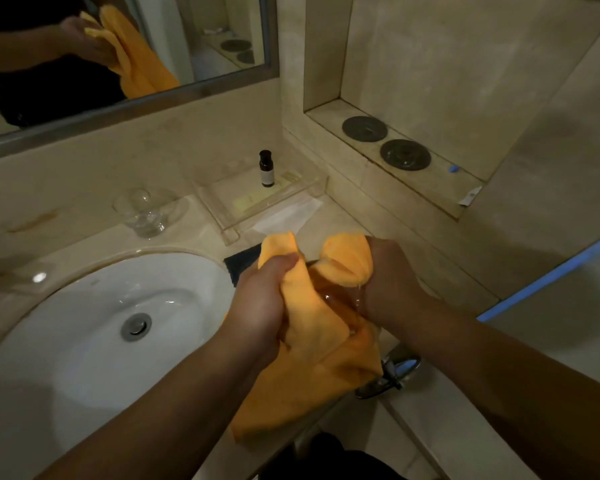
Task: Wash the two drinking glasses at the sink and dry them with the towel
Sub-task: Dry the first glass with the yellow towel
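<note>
Both my grips are clenched on the orange towel (312, 368). The left grip (260, 303) bunches a fold of it, and the right grip (385, 282) clasps the towel-wrapped glass (338, 298) between them. A chrome tap (388, 375) sits just below the right grip, and the white sink (84, 323) lies left of the left grip. Beyond them, the beige table (66, 220) carries the second glass (146, 211) and a clear tray (257, 202) with a small dark bottle (266, 168). The mirror (153, 98) is farthest.

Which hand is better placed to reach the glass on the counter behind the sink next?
Left, probably. The left hand lies nearer the counter glass, on its side of the towel; the right hand would have to cross over. Both grip the towel.
</note>
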Action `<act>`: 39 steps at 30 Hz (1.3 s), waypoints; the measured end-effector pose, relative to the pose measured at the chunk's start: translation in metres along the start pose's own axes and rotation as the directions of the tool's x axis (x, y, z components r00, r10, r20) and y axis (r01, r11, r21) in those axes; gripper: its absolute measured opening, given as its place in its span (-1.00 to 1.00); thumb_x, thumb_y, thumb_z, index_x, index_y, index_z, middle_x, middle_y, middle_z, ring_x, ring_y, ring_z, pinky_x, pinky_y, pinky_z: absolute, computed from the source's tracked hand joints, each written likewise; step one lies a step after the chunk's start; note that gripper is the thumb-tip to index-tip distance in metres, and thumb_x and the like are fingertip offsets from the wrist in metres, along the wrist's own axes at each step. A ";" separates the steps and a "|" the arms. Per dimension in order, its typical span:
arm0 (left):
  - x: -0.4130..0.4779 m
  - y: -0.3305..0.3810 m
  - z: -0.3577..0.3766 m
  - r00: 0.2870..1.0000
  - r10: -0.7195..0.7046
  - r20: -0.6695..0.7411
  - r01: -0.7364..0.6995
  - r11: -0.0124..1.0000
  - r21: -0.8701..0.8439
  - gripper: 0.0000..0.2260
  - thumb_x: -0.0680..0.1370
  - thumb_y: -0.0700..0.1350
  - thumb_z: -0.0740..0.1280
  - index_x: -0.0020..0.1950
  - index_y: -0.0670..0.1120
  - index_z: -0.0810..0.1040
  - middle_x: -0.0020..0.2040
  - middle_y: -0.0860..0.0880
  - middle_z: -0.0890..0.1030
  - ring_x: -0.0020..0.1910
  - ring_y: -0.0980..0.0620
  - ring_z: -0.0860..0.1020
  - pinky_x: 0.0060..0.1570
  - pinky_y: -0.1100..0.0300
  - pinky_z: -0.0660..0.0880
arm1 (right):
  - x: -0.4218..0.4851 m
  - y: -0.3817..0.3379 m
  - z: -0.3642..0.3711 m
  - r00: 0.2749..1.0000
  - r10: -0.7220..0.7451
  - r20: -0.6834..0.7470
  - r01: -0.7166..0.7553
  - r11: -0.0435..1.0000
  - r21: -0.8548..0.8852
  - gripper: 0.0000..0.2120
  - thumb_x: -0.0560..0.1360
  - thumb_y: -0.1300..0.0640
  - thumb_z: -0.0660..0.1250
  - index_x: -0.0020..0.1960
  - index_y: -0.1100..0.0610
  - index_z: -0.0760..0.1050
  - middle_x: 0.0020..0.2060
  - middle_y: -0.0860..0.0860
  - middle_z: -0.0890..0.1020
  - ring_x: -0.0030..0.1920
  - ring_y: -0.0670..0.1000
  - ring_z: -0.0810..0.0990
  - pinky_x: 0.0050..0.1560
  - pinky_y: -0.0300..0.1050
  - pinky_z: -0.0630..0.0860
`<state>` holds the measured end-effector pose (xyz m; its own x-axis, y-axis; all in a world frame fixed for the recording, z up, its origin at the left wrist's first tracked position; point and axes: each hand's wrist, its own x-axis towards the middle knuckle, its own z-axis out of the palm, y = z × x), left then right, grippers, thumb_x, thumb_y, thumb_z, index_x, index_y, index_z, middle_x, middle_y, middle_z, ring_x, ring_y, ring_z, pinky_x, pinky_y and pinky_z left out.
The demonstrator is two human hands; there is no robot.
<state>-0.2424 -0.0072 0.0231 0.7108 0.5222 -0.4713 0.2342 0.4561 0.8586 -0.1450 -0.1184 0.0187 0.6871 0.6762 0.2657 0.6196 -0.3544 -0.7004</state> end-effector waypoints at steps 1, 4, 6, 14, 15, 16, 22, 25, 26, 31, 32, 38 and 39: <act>-0.001 0.002 0.000 0.999 0.044 0.005 -0.045 0.999 0.009 -0.81 0.52 -0.02 0.26 0.03 -0.07 0.55 -0.04 -0.16 0.62 -0.01 -0.17 0.59 0.06 -0.10 0.50 | -0.001 0.001 0.002 1.000 -0.010 -0.027 0.012 0.998 0.058 -0.86 0.33 0.24 0.38 -0.21 0.34 0.59 -0.30 0.17 0.63 -0.26 -0.03 0.58 -0.31 -0.37 0.37; -0.006 0.010 0.000 0.981 0.193 0.002 -0.193 0.981 0.025 -0.92 0.54 -0.10 0.24 -0.08 -0.02 0.53 -0.09 -0.13 0.58 -0.04 -0.14 0.57 0.00 -0.03 0.49 | -0.004 0.004 0.011 0.995 0.084 -0.058 -0.072 0.980 0.186 -0.82 0.33 0.15 0.30 -0.25 0.26 0.59 -0.32 0.03 0.59 -0.28 -0.09 0.57 -0.31 -0.23 0.45; -0.006 0.012 0.000 0.960 0.279 -0.002 -0.278 0.959 0.062 -0.94 0.52 -0.10 0.27 -0.07 -0.01 0.53 -0.08 -0.13 0.59 -0.03 -0.13 0.57 0.01 -0.04 0.49 | -0.002 0.006 0.014 0.988 0.152 -0.008 -0.148 0.973 0.175 -0.83 0.42 0.09 0.31 -0.32 0.12 0.52 -0.37 -0.06 0.56 -0.32 -0.17 0.54 -0.33 -0.28 0.45; 0.000 -0.015 -0.010 0.716 0.690 0.105 -0.697 0.715 0.053 -0.80 0.38 0.04 0.22 -0.30 -0.09 0.39 -0.46 0.06 0.41 -0.44 0.16 0.41 -0.41 0.31 0.38 | -0.010 -0.010 0.016 0.888 0.249 0.387 -0.382 0.867 0.320 -0.87 0.43 -0.01 0.34 -0.25 0.02 0.56 -0.27 0.00 0.64 -0.16 0.01 0.60 -0.05 -0.10 0.52; 0.000 -0.016 -0.010 0.745 0.661 0.089 -0.667 0.744 0.048 -0.77 0.36 0.06 0.22 -0.30 -0.11 0.39 -0.44 0.04 0.41 -0.43 0.13 0.42 -0.39 0.28 0.40 | -0.010 -0.008 0.013 0.908 0.247 0.337 -0.345 0.899 0.269 -0.86 0.44 0.03 0.36 -0.27 0.03 0.53 -0.28 0.00 0.62 -0.19 -0.03 0.59 -0.09 -0.20 0.51; 0.000 -0.015 -0.011 0.789 0.610 0.080 -0.615 0.786 0.065 -0.74 0.36 0.08 0.22 -0.29 -0.12 0.41 -0.41 -0.03 0.42 -0.40 0.09 0.45 -0.36 0.24 0.43 | -0.011 -0.008 0.009 0.934 0.231 0.274 -0.294 0.930 0.219 -0.85 0.45 0.08 0.37 -0.29 0.03 0.51 -0.31 -0.01 0.60 -0.23 -0.06 0.58 -0.15 -0.28 0.50; 0.003 0.007 -0.012 0.975 -0.183 0.129 0.149 0.960 0.236 -0.68 0.53 0.11 0.22 0.14 -0.07 0.54 0.03 -0.17 0.62 0.04 -0.18 0.57 0.19 -0.13 0.45 | -0.017 -0.002 0.001 0.954 -0.288 0.078 0.298 0.930 -0.213 -0.85 0.30 0.24 0.39 -0.21 0.34 0.58 -0.39 0.22 0.65 -0.34 0.05 0.63 -0.23 -0.37 0.43; 0.005 0.011 -0.006 0.999 -0.037 0.039 0.024 0.961 0.275 -0.72 0.55 0.06 0.22 -0.08 -0.12 0.60 -0.11 -0.17 0.63 -0.06 -0.14 0.58 0.09 -0.04 0.48 | -0.023 0.004 0.009 0.934 -0.356 0.034 0.357 0.933 -0.043 -0.68 0.30 0.10 0.26 -0.19 0.37 0.57 -0.38 0.25 0.65 -0.09 0.07 0.50 -0.12 -0.56 0.34; 0.004 0.012 -0.004 0.999 0.041 0.014 -0.044 0.957 0.285 -0.71 0.56 0.02 0.20 -0.16 -0.14 0.58 -0.18 -0.15 0.61 -0.12 -0.11 0.58 -0.02 0.02 0.47 | -0.025 0.003 0.009 0.953 -0.303 0.008 0.302 0.952 0.046 -0.65 0.30 0.07 0.26 -0.17 0.37 0.57 -0.35 0.27 0.65 -0.07 0.05 0.52 -0.13 -0.61 0.36; 0.002 0.005 -0.001 0.880 0.475 -0.023 -0.458 0.860 0.223 -0.72 0.56 -0.12 0.25 -0.29 -0.26 0.49 -0.40 -0.07 0.47 -0.38 0.05 0.46 -0.29 0.19 0.41 | -0.032 0.005 0.024 0.997 0.046 -0.068 -0.020 0.940 0.340 -0.55 0.24 -0.13 0.26 0.01 0.12 0.49 -0.09 0.04 0.64 -0.10 -0.32 0.59 -0.10 -0.58 0.42; 0.001 0.002 -0.002 0.833 0.553 -0.011 -0.541 0.818 0.195 -0.72 0.54 -0.10 0.26 -0.33 -0.20 0.47 -0.45 0.00 0.46 -0.43 0.11 0.44 -0.35 0.25 0.40 | -0.032 0.007 0.027 0.996 0.085 -0.023 -0.070 0.926 0.370 -0.54 0.24 -0.17 0.25 0.02 0.10 0.50 -0.07 -0.02 0.62 -0.09 -0.36 0.57 -0.08 -0.54 0.43; 0.008 -0.003 -0.001 0.998 0.051 0.045 -0.058 0.984 0.168 -0.78 0.53 0.10 0.23 -0.11 -0.03 0.51 -0.13 -0.10 0.61 -0.10 -0.06 0.59 0.04 0.01 0.50 | -0.009 0.008 0.004 0.964 -0.240 -0.114 0.232 0.969 -0.085 -0.75 0.24 0.29 0.40 -0.13 0.41 0.60 -0.28 0.27 0.68 -0.28 0.10 0.69 -0.20 -0.20 0.54; 0.007 0.002 -0.001 0.993 -0.079 0.084 0.060 0.976 0.210 -0.72 0.50 0.15 0.24 -0.01 -0.03 0.53 -0.05 -0.13 0.62 -0.03 -0.12 0.58 0.09 -0.05 0.49 | -0.005 0.013 0.003 0.913 -0.388 -0.123 0.367 0.915 -0.166 -0.76 0.26 0.25 0.35 -0.19 0.43 0.60 -0.34 0.27 0.67 -0.36 0.11 0.68 -0.16 -0.16 0.51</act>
<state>-0.2374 -0.0020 0.0210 0.7433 0.4218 -0.5192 0.4104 0.3253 0.8519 -0.1414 -0.1248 0.0061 0.4339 0.6756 0.5961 0.8820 -0.1834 -0.4341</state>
